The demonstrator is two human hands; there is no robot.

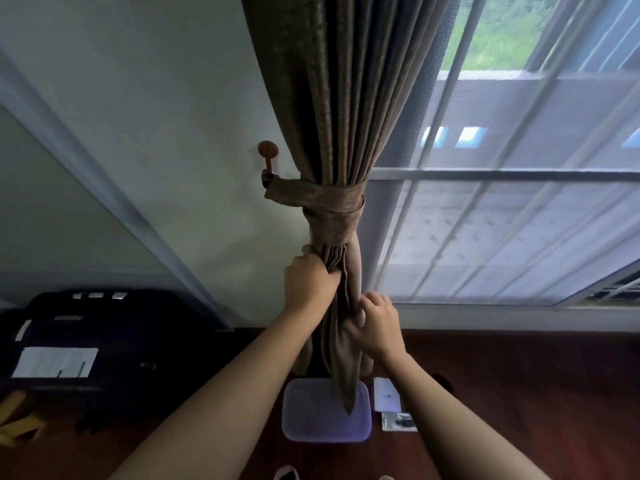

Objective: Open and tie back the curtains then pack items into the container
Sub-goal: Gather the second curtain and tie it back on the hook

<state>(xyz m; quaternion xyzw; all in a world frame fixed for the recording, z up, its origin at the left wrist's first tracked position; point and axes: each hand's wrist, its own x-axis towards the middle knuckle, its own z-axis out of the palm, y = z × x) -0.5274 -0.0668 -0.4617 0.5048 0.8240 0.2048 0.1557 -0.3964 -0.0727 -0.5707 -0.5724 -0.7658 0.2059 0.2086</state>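
Dark wood floor (pixel 519 393), plastic container (pixel 301 424), pale wall (pixel 156 133), curtain (pixel 339 98), window (pixel 519 220)

Matt brown cloth curtain (pixel 332 98)

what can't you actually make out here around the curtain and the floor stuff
Head view only:
- Container contents: cloudy surface, and the curtain tail hangs in front.
- Small items right of it: too small and blurred to identify.
- Tieback fastening at the wall hook: hidden by its own folds.
- Dark object at left: too dim, cut by the edge.
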